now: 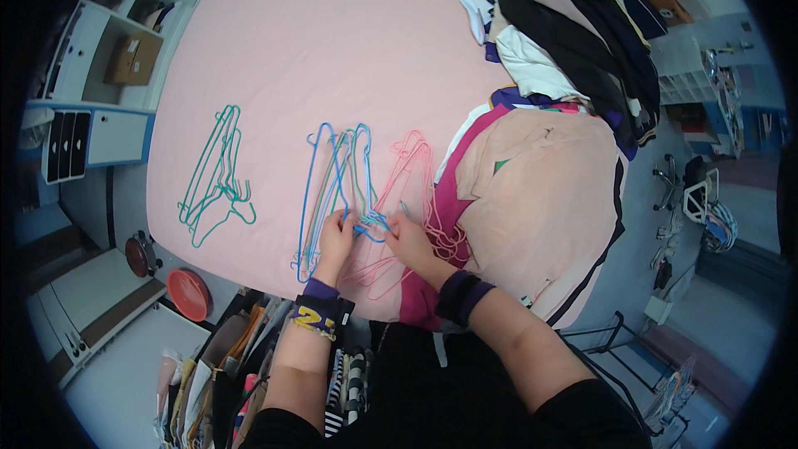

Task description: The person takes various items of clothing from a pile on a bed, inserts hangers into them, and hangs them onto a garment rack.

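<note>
On a bed with a pink sheet (312, 43), my left hand (337, 234) pinches the lower part of a blue clothes hanger (303, 206) at the near end of a mixed blue and green bunch. My right hand (405, 238) is closed on the hooked end of blue hangers (365, 162) in the same bunch, its fingertips partly hiding them. Pink hangers (408, 165) lie tangled beside and partly under my right hand. Farther left, green hangers (218, 181) rest in a separate group. To the right of my right hand lies a spread beige garment (536, 181) with magenta and white edges.
Piled clothes (561, 37) cover the bed's far right corner. Below the near edge, clothes hang on a rack (218, 374). A red basin (187, 294) stands on the floor at left, with a white shelf unit (112, 68) beyond. A black metal frame (617, 337) stands at lower right.
</note>
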`<state>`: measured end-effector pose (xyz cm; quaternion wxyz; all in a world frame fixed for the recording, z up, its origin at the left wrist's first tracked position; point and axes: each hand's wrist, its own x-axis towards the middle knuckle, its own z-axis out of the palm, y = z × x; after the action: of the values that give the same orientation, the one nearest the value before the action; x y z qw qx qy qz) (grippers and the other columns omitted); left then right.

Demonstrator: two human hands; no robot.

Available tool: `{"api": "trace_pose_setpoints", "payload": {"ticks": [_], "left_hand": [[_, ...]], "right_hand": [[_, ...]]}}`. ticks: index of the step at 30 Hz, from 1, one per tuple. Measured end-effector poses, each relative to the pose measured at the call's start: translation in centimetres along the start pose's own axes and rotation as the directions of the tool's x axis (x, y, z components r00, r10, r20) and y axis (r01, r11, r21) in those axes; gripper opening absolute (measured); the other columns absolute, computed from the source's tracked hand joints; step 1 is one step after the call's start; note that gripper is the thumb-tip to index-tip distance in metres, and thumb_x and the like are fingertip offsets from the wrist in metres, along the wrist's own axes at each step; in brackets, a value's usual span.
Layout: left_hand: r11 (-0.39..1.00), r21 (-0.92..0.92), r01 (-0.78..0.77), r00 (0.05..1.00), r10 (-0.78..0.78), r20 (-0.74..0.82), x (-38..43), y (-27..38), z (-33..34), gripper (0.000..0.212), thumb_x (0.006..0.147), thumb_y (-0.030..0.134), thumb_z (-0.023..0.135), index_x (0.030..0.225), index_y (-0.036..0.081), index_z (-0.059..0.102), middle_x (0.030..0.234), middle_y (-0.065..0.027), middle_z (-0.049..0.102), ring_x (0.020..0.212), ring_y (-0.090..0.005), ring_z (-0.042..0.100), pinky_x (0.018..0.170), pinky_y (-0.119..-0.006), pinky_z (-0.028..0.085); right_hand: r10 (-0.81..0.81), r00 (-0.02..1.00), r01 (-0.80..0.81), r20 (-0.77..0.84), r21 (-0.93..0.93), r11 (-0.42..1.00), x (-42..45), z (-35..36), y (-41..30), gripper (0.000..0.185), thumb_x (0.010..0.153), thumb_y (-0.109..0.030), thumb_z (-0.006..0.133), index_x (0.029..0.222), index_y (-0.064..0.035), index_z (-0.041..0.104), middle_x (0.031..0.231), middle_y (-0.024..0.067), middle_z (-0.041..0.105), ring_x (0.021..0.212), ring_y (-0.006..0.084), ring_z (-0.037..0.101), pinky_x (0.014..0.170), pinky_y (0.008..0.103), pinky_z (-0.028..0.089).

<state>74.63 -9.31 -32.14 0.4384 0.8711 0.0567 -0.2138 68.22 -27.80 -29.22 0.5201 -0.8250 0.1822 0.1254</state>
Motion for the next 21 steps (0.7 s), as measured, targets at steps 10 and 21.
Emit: {"api": "trace_pose_setpoints", "payload": {"ticks": [10,21], "left_hand": [[0.905,-0.422,0.044,0.977,0.050,0.208,-5.0,15.3,1.8,0.023,0.103,0.019,0.045,0.109,0.005,0.062,0.069,0.0005,0.053,0.054,-0.0067,0.048,0.048,-0.022,0.041],[0.839,-0.309,-0.448,0.689,0.544,0.478,-10.1,28.5,14.6,0.025,0.096,0.009,0.054,0.118,0.001,0.063,0.098,-0.0156,0.064,0.086,-0.0250,0.063,0.077,-0.032,0.049]], "right_hand": [[0.006,1.000,0.012,-0.026,0.643,0.765,-5.3,-8.7,-4.1,0.017,0.098,-0.008,0.057,0.113,-0.0030,0.053,0.086,0.0010,0.059,0.065,0.0053,0.053,0.055,0.0218,0.043],[0.292,0.800,0.250,-0.525,0.733,0.632,-10.6,-24.1,0.6,0.030,0.105,-0.028,0.044,0.117,-0.0033,0.056,0.092,0.0038,0.063,0.079,0.0090,0.058,0.072,0.0249,0.049]]}}
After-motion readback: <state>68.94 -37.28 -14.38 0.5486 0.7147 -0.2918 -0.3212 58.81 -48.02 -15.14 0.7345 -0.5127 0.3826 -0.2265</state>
